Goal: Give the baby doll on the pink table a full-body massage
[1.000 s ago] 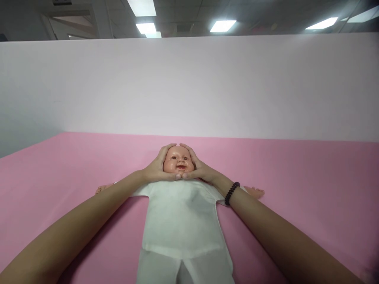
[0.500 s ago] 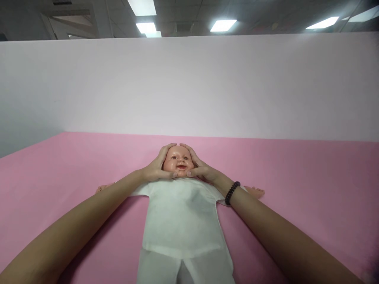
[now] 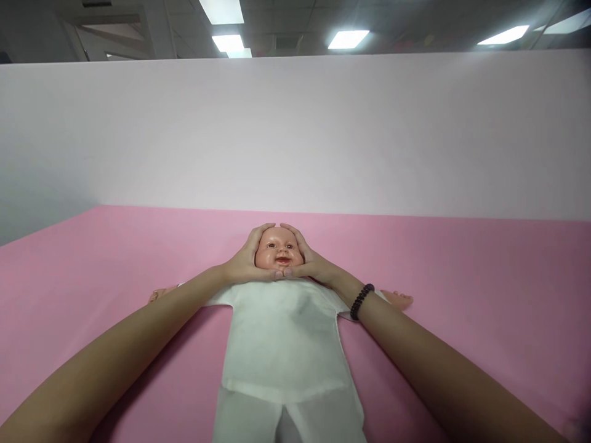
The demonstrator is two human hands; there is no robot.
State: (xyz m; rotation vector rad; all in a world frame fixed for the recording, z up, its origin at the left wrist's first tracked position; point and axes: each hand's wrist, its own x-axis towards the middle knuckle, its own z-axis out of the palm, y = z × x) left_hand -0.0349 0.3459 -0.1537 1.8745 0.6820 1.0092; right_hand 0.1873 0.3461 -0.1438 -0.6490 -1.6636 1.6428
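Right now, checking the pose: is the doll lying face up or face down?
Face up: the doll lies flat on the pink mat, face showing between the left hand and right hand.

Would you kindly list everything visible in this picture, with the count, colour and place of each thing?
Doll: one, flesh-toned head, lying on its back in the middle, arms spread to the sides.
Doll's top: one, white, on the doll's body.
Doll's trousers: one pair, white, at the bottom edge.
Surface: one, pink, under the doll, across the lower half.
Partition: one, pale pinkish white, upright behind the surface.
Ceiling lights: several, white, along the top.
Bracelet: one, dark beads, on the right wrist.
Left hand: one, cupped against the side of the doll's head, thumb under the chin.
Right hand: one, cupped against the other side, thumb meeting the left one.
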